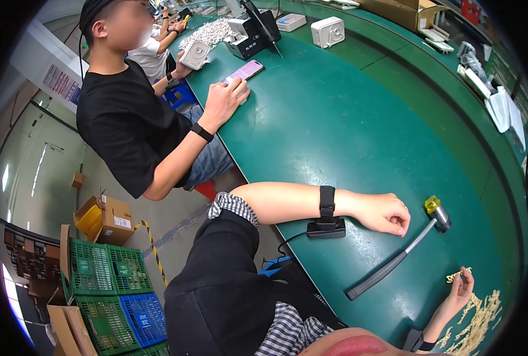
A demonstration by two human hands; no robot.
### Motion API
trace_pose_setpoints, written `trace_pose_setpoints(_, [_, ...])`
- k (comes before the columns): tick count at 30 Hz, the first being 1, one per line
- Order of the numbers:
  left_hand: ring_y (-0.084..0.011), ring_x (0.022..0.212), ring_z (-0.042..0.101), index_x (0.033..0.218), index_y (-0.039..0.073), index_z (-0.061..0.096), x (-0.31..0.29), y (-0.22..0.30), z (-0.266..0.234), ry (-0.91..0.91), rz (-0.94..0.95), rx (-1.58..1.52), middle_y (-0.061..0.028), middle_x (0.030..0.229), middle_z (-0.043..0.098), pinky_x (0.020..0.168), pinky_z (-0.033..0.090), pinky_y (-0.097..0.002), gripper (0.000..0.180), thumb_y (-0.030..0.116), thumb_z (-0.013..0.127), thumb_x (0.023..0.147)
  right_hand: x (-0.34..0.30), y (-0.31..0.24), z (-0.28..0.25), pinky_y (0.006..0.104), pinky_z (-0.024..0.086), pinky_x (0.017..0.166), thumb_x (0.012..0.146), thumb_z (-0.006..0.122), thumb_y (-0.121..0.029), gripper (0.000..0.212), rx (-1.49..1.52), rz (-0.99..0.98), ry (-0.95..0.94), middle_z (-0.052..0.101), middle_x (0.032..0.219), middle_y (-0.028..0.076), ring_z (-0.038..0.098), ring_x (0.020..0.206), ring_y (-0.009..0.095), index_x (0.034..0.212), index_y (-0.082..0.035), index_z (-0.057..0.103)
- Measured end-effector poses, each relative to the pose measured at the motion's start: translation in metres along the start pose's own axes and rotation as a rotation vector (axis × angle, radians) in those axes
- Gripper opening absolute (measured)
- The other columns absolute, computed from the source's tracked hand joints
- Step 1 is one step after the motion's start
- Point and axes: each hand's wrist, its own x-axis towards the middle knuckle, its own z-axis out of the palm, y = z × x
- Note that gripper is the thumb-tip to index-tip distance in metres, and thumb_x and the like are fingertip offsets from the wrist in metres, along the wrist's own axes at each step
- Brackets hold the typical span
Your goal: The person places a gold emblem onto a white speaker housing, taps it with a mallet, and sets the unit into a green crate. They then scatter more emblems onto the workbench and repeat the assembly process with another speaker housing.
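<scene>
My left hand rests on the green tabletop in a loose fist, with nothing showing in it. A black strap with a small black box is around that wrist. At the lower right my right hand pinches a thin, jagged cream-coloured strip between thumb and fingers. Close beside that hand lies a loose pile of similar cream strips, partly cut off by the dark picture rim. Between my two hands lies a mallet with a yellow-tipped metal head and a black ribbed grip, touched by neither.
Across the table's left edge sits a co-worker, one hand on a phone, the other holding a white square housing. Farther back are a black device, another white housing and heaped white parts. Crates stand left.
</scene>
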Motion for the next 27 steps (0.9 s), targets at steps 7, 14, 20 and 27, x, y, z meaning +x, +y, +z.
trace_pose_setpoints(7, [-0.0148,0.069,0.058,0.084,0.002,0.062,0.0018,-0.0007,-0.0009,0.001,0.011,0.007,-0.0067,0.077,0.058,0.061,0.047,-0.0271,0.013,0.014,0.059,0.085,0.001,-0.0006,-0.0017,0.0205,0.042,0.077,0.087,0.055,-0.003,0.016,-0.006,0.009,-0.001,0.058,0.106,0.008,0.051,0.081,0.008,0.103,0.001,0.055])
trace_pose_setpoints(14, [-0.0145,0.068,0.056,0.084,0.002,0.062,0.0015,-0.0015,-0.001,0.001,0.029,0.002,-0.0061,0.076,0.057,0.06,0.046,-0.0271,0.012,0.014,0.059,0.085,0.0011,0.0002,-0.0004,0.0198,0.042,0.077,0.087,0.055,-0.003,0.017,0.033,0.004,-0.013,0.058,0.107,0.008,0.051,0.082,0.007,0.104,0.001,0.055])
trace_pose_setpoints(20, [-0.0135,0.067,0.055,0.084,0.002,0.062,0.0022,-0.003,0.0004,-0.001,0.031,-0.009,-0.0055,0.076,0.057,0.059,0.045,-0.0266,0.012,0.013,0.059,0.085,0.001,0.0005,0.0003,0.0196,0.041,0.077,0.087,0.055,-0.003,0.018,0.048,0.016,-0.001,0.058,0.107,0.008,0.051,0.083,0.007,0.106,0.001,0.055])
trace_pose_setpoints(27, [-0.0121,0.067,0.054,0.083,0.002,0.062,0.0029,-0.0028,-0.0001,0.0,0.032,0.0,-0.0048,0.076,0.056,0.059,0.045,-0.0257,0.011,0.013,0.059,0.085,0.0013,0.0001,0.0011,0.0196,0.041,0.078,0.088,0.055,-0.004,0.02,0.072,0.016,-0.006,0.058,0.108,0.009,0.052,0.084,0.007,0.107,0.001,0.054])
